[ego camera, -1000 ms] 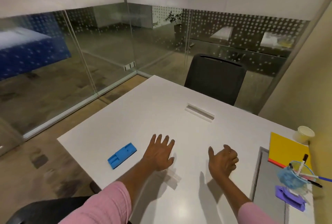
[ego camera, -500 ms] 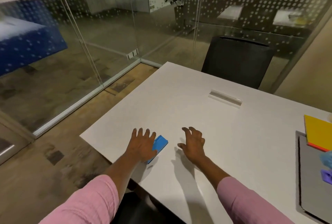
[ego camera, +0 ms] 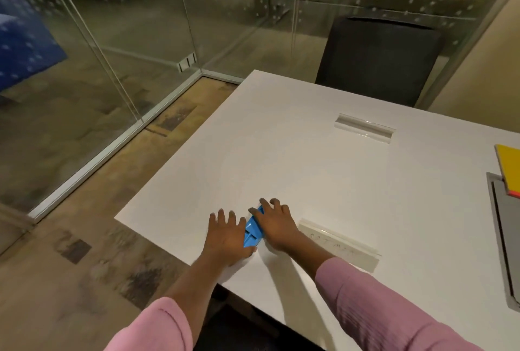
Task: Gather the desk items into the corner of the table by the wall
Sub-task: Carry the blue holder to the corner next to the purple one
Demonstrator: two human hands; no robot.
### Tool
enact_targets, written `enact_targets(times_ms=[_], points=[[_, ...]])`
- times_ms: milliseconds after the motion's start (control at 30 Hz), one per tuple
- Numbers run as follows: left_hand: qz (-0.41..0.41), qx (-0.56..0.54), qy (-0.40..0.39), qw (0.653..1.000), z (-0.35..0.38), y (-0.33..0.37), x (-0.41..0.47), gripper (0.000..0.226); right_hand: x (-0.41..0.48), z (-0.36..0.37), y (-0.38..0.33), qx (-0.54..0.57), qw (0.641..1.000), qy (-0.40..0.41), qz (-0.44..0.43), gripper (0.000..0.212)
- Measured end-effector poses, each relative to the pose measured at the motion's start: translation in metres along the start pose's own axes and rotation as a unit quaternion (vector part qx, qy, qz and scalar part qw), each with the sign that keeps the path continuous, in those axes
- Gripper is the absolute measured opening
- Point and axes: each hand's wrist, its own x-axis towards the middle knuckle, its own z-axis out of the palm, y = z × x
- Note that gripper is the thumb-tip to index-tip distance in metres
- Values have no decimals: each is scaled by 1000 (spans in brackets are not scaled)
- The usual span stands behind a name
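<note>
Fingers (ego camera: 222, 217) of the left hand (ego camera: 228, 235) are lying spread and flat on the white bench (ego camera: 309, 170), while those of the right hand (ego camera: 274, 224) are curling loosely over a small blue plastic piece (ego camera: 251, 234), which is now being squeezed between the two hands near the bench's front left edge. Half a second ago only the left hand was touching the blue piece and the right was hovering apart from it; a second ago both hands were resting well to its right. Whether the piece is actually gripped or merely boxed in cannot be told, since the hands are hiding most of it.

A clear plastic name holder (ego camera: 337, 241) is lying just beside the right wrist, untouched. At the far right edge, a yellow folder (ego camera: 510, 168) is overlapping a grey mat (ego camera: 509, 238), marking the direction of the wall-side corner where things are being collected.

Judging by this, the blue piece is about to be carried or slid across the bench to that corner; the name holder also looks left to move.
</note>
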Motion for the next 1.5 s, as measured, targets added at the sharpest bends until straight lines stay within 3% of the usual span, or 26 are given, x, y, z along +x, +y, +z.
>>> enact_targets(times_ms=[200, 433, 667, 800, 1200, 1500], points=[[21, 4, 16, 1000, 9, -1, 3, 82, 12, 6, -8, -44, 999, -12, -15, 52], [47, -16, 36, 998, -3, -11, -3, 71, 0, 1, -1, -23, 1000, 15, -13, 62], [68, -32, 102, 992, -54, 10, -10, 86, -40, -42, 36, 25, 996, 85, 29, 56], [83, -44, 105, 990, -85, 54, -9, 95, -76, -58, 75, 19, 993, 96, 63, 59], [190, -24, 107, 976, -143, 258, 13, 95, -217, -64, 229, 32, 973, 121, 193, 57], [273, -7, 96, 957, -157, 392, 23, 93, -320, -41, 326, 28, 953, 79, 292, 59]])
